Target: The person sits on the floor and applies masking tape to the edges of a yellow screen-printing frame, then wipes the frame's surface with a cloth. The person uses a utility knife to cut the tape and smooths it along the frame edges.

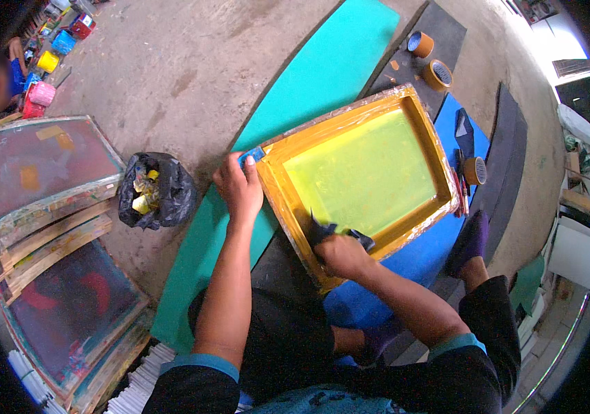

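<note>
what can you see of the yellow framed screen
The screen is rectangular: a yellow-green panel, perhaps mesh, inside an orange frame with a scuffed edge. It lies askew over the green mat and blue mat. The left hand grips its left corner; the right hand holds a dark object over it.

framed screen (281, 200): hand positions

the left hand (240, 185) grips the left corner, thumb on a small blue piece (254, 154). the right hand (344, 258) holds a black tool (320, 230) at the near corner of the yellow-green mesh (367, 176). a teal mat (322, 76) and a blue mat (384, 290) lie beneath. tape rolls (437, 83) lie to the right, a black bag (177, 196) to the left.
</note>
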A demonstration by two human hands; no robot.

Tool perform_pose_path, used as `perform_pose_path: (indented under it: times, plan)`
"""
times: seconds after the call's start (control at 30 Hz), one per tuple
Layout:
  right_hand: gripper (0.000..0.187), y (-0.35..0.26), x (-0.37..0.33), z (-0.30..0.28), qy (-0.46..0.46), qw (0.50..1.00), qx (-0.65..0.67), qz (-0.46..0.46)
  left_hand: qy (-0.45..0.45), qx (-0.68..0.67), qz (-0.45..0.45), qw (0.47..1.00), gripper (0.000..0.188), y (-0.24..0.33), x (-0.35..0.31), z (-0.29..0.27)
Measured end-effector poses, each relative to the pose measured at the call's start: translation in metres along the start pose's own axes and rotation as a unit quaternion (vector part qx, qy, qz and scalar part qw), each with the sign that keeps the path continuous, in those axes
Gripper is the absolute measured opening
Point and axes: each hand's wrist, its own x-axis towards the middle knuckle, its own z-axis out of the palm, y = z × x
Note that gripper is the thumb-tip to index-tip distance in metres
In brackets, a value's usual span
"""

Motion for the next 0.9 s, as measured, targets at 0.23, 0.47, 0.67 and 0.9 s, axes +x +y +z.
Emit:
perform_pose_path:
  times: [0.23,0.47,0.67,0.9]
  plan:
    - [0.015,0.002,0.013,-0.006,-0.016,1.0,0.002,0.021,-0.011,0.002,-0.001,1.0,0.029,-0.001,0.001,-0.002]
    - [0.019,0.008,0.002,0.009,0.043,0.998,-0.041,-0.02,-0.01,0.012,-0.011,1.0,0.029,0.005,0.001,-0.003]
    - [0.016,-0.001,-0.009,0.008,-0.066,0.997,-0.001,0.031,-0.007,-0.004,-0.014,1.0,0.028,-0.003,0.003,0.0]
    - [0.018,0.018,0.036,0.01,0.041,0.999,-0.036,0.0,-0.012,-0.004,-0.001,1.0,0.029,0.01,0.004,-0.004]
